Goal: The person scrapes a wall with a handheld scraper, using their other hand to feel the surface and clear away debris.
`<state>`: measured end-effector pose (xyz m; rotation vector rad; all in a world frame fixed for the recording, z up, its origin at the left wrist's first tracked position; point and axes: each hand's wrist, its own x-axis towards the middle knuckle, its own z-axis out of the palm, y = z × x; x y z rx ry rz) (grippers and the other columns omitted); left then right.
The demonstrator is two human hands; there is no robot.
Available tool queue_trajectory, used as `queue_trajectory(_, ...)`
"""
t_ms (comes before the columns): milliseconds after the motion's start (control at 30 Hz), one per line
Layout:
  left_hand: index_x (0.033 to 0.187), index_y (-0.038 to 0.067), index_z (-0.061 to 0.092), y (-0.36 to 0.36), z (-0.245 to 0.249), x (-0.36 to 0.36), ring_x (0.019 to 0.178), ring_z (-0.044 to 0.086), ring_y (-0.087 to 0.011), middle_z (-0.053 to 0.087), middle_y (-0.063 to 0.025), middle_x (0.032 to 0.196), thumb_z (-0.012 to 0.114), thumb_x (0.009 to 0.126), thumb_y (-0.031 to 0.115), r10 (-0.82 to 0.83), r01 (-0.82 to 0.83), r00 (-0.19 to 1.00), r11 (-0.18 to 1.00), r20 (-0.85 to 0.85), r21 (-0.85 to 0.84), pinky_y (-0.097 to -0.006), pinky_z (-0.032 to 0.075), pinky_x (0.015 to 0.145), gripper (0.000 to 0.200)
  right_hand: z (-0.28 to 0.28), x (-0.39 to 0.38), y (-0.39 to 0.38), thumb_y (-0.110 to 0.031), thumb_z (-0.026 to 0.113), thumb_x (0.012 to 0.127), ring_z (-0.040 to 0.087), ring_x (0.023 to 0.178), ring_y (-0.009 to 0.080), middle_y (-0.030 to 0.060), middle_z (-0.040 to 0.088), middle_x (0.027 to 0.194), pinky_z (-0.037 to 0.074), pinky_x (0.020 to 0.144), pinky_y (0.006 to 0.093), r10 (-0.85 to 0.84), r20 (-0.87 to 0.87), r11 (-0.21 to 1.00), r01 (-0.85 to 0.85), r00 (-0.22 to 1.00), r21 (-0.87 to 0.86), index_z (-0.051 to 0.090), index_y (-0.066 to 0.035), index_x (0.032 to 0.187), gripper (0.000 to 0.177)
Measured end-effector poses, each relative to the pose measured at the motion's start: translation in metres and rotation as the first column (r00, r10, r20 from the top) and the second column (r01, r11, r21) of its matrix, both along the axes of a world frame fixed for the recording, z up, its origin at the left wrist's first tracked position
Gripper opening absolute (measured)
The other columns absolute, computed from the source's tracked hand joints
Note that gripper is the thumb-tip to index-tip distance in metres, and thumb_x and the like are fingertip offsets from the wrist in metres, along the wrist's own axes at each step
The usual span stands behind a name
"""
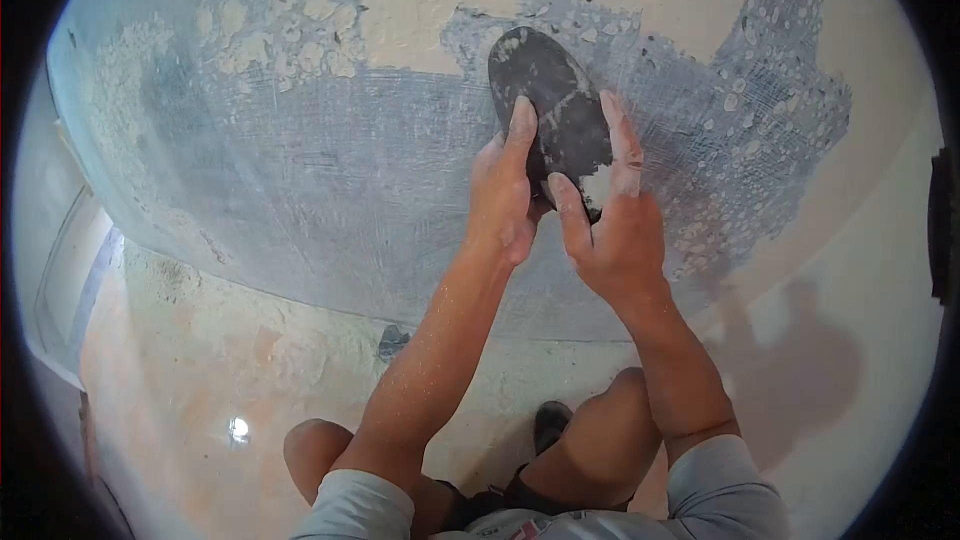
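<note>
Both my hands grip a dark, sole-shaped pad (560, 105), smeared with pale dust and with a whitish patch near its lower end. I cannot make out its exact kind. My left hand (508, 180) holds its left edge, thumb on top. At its right and lower edge is my right hand (615, 215), with the thumb near the bottom end and fingers along the side. White powder coats the fingers of both hands. The pad is over the curved wall (330, 180), whose surface is grey-blue and scraped; whether it touches the wall cannot be told.
Cream coating (430, 10) covers the wall's upper part, with ragged edges and speckled patches. A dusty floor (250, 340) lies below. On it, by the wall's foot, is a small dark scrap (393, 342). My knees and a dark shoe (551, 425) are close underneath.
</note>
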<state>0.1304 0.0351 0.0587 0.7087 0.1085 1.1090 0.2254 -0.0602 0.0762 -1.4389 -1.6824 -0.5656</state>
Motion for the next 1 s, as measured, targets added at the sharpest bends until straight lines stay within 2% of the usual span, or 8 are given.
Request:
queue_trajectory(67, 0.136, 0.003, 0.057, 0.005, 0.008, -0.005, 0.110, 0.065, -0.0215, 0.067, -0.0081, 0.125, 0.051, 0.108, 0.047, -0.039, 0.040, 0.999, 0.997, -0.028, 0.067, -0.0381, 0.053, 0.096, 0.053, 0.005, -0.006, 0.005, -0.026, 0.063, 0.098, 0.073, 0.075, 0.0393, 0.0199, 0.057, 0.146, 0.058, 0.061, 0.0444, 0.011, 0.065, 0.998, -0.016, 0.998, 0.067, 0.017, -0.005, 0.161, 0.081)
queue_trajectory(467, 0.132, 0.002, 0.060, 0.007, 0.008, -0.013, 0.109, 0.065, -0.0202, 0.068, -0.0092, 0.122, 0.052, 0.108, 0.042, -0.022, 0.015, 0.996, 0.997, 0.089, 0.075, -0.0369, 0.053, 0.096, 0.048, 0.016, -0.030, -0.002, -0.024, 0.062, 0.098, 0.071, 0.088, 0.0461, 0.0261, 0.054, 0.145, 0.058, 0.068, 0.0474, -0.030, -0.028, 0.990, 0.026, 0.999, -0.142, 0.008, -0.006, 0.162, 0.086)
queue_trajectory(633, 0.132, 0.001, 0.060, 0.007, 0.006, -0.015, 0.109, 0.065, -0.0212, 0.067, -0.0090, 0.124, 0.053, 0.107, 0.042, 0.010, -0.012, 1.000, 0.998, 0.028, 0.063, -0.0373, 0.053, 0.096, 0.048, 0.001, -0.018, 0.006, -0.021, 0.064, 0.097, 0.072, 0.080, 0.0430, 0.0278, 0.041, 0.156, 0.057, 0.061, 0.0462, 0.095, 0.060, 0.994, -0.098, 0.994, 0.050, 0.007, 0.004, 0.160, 0.088)
queue_trajectory(733, 0.132, 0.001, 0.060, 0.008, 0.007, -0.017, 0.110, 0.065, -0.0213, 0.067, -0.0093, 0.125, 0.056, 0.106, 0.041, -0.058, 0.053, 0.997, 0.995, 0.052, 0.085, -0.0373, 0.053, 0.097, 0.048, 0.004, -0.027, 0.000, -0.021, 0.063, 0.098, 0.073, 0.086, 0.0432, 0.0286, 0.036, 0.159, 0.058, 0.063, 0.0451, 0.045, -0.014, 0.994, -0.046, 0.999, -0.095, 0.008, 0.004, 0.159, 0.086)
queue_trajectory(800, 0.130, 0.002, 0.061, -0.003, 0.001, -0.013, 0.106, 0.067, -0.0227, 0.068, -0.0108, 0.121, 0.055, 0.107, 0.041, 0.014, -0.014, 0.999, 1.000, 0.029, -0.004, -0.0392, 0.054, 0.095, 0.046, -0.005, -0.027, -0.002, -0.022, 0.063, 0.098, 0.072, 0.085, 0.0446, 0.0302, 0.040, 0.156, 0.058, 0.064, 0.0456, 0.105, -0.039, 0.994, -0.106, 0.994, -0.019, 0.009, 0.002, 0.160, 0.086)
queue_trajectory(833, 0.123, -0.003, 0.062, -0.002, 0.002, -0.013, 0.097, 0.069, -0.0196, 0.070, -0.0108, 0.112, 0.064, 0.103, 0.038, 0.045, -0.044, 0.998, 0.999, 0.047, -0.014, -0.0347, 0.058, 0.082, 0.046, -0.005, -0.026, -0.002, -0.021, 0.064, 0.098, 0.072, 0.084, 0.0445, 0.0299, 0.040, 0.156, 0.058, 0.063, 0.0452, 0.099, -0.047, 0.995, -0.101, 0.994, -0.026, 0.008, 0.001, 0.160, 0.086)
queue_trajectory(933, 0.123, -0.003, 0.062, 0.011, 0.009, -0.020, 0.097, 0.069, -0.0188, 0.070, -0.0106, 0.113, 0.065, 0.102, 0.039, -0.049, 0.040, 0.993, 0.996, 0.109, 0.078, -0.0338, 0.057, 0.082, 0.046, 0.001, -0.026, 0.005, -0.020, 0.064, 0.098, 0.072, 0.083, 0.0438, 0.0296, 0.041, 0.155, 0.058, 0.064, 0.0442, 0.053, 0.037, 0.999, -0.053, 0.998, 0.011, 0.005, 0.001, 0.160, 0.088)
queue_trajectory(1000, 0.122, -0.002, 0.062, 0.007, 0.006, -0.014, 0.096, 0.068, -0.0182, 0.070, -0.0105, 0.113, 0.066, 0.101, 0.039, -0.021, 0.018, 0.996, 0.999, 0.082, 0.031, -0.0338, 0.057, 0.081, 0.046, 0.001, -0.029, 0.002, -0.020, 0.064, 0.098, 0.072, 0.084, 0.0440, 0.0293, 0.041, 0.155, 0.059, 0.066, 0.0441, 0.125, -0.081, 0.991, -0.129, 0.989, -0.042, 0.005, 0.001, 0.161, 0.088)
